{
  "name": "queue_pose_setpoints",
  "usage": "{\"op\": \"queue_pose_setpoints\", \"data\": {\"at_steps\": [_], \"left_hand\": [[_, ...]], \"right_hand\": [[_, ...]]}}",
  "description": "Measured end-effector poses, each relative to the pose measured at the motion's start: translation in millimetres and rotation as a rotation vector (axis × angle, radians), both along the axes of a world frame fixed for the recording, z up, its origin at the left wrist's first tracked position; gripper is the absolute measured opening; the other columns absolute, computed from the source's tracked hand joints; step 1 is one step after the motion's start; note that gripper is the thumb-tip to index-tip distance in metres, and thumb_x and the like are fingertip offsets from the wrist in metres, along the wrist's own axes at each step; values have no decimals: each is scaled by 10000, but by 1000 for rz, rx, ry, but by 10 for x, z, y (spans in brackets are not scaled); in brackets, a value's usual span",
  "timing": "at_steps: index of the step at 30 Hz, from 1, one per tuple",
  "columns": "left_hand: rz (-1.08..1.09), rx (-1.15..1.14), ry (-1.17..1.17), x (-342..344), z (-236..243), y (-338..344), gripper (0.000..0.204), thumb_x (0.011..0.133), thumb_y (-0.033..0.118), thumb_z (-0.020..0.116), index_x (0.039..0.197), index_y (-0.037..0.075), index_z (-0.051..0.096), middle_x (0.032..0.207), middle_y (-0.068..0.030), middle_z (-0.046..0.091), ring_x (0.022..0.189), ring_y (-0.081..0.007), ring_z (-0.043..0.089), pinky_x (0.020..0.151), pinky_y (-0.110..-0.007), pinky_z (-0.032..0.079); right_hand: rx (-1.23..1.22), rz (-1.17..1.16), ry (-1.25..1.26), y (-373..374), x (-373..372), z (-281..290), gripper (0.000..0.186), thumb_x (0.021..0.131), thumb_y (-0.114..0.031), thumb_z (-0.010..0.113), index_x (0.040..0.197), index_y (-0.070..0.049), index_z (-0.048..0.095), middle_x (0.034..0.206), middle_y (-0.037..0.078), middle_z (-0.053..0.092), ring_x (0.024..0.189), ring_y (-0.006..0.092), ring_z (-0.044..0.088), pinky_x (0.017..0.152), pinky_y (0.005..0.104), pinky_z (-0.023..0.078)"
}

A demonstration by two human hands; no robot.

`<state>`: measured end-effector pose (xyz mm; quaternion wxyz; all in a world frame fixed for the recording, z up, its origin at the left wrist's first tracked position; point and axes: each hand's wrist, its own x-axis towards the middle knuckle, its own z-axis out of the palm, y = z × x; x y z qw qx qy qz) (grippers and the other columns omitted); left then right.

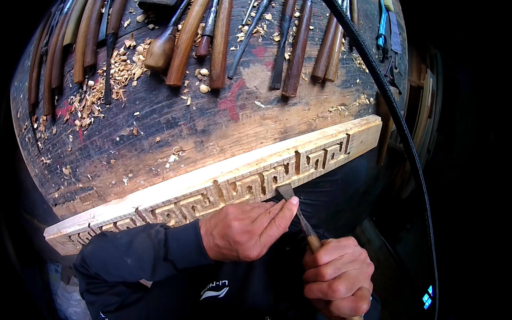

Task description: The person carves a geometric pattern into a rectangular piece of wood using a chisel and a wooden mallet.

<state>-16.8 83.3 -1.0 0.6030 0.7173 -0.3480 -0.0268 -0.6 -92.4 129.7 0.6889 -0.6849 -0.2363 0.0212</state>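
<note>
A long pale wooden strip (362,140), carved with an angular fretwork pattern over a drawn grid, lies along the bench's near edge. A flat chisel (305,224) angles up to the strip's carved face, its broad tip at the lower edge right of centre. My left hand (248,226) rests against the strip with fingers together, holding the chisel's blade near the tip. My right hand (337,276) is wrapped round the chisel's wooden handle, below and to the right. My dark sleeve covers part of the strip's lower left.
The worn wooden bench (176,133) carries rows of wooden-handled chisels and gouges (293,53) along the back, with curly shavings (122,72) among them. Blue-handled tools (383,26) lie at the far right. A black braided cable (397,114) hangs down the right side, in front of stacked boards (421,106).
</note>
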Motion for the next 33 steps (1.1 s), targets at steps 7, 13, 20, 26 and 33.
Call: {"op": "queue_pose_setpoints", "data": {"at_steps": [7, 13, 20, 26, 33], "left_hand": [[0, 83, 10, 8, 39, 4, 615, 883, 19, 899, 1420, -185, 680, 1187, -259, 828, 1038, -312, 863, 826, -343, 714], [-16, 103, -26, 33, 37, 0, 661, 891, 48, 900, 1477, -149, 668, 1205, -224, 829, 1042, -302, 859, 826, -345, 709], [-90, 10, -97, 20, 26, 23, 709, 914, 55, 879, 1545, -137, 617, 1249, -217, 819, 1023, -288, 851, 815, -344, 704], [-82, 40, -127, -19, 11, 34, 740, 919, 96, 888, 1557, -142, 599, 1244, -215, 818, 1007, -282, 850, 790, -342, 698], [-37, 55, -122, -59, -23, 21, 769, 920, 120, 897, 1563, -160, 584, 1231, -231, 814, 985, -277, 845, 756, -327, 677]], "right_hand": [[86, 22, -104, -43, -25, -331, 364, 1185, -242, 653, 877, -89, 533, 601, 87, 651, 380, 183, 547, 372, 280, 417], [203, -117, -177, -84, -90, -404, 298, 1154, -195, 643, 920, -20, 586, 663, 200, 687, 439, 247, 594, 408, 342, 445], [198, -205, -195, -62, -126, -153, 386, 1203, -232, 615, 871, -53, 533, 594, 128, 655, 364, 184, 531, 365, 288, 399], [191, -202, -212, -3, -125, -143, 436, 1214, -285, 607, 854, -56, 521, 599, 130, 653, 363, 185, 524, 371, 282, 402], [192, -189, -118, 5, -94, -223, 462, 1213, -344, 617, 859, -63, 523, 610, 126, 658, 376, 182, 534, 383, 282, 425]]}}
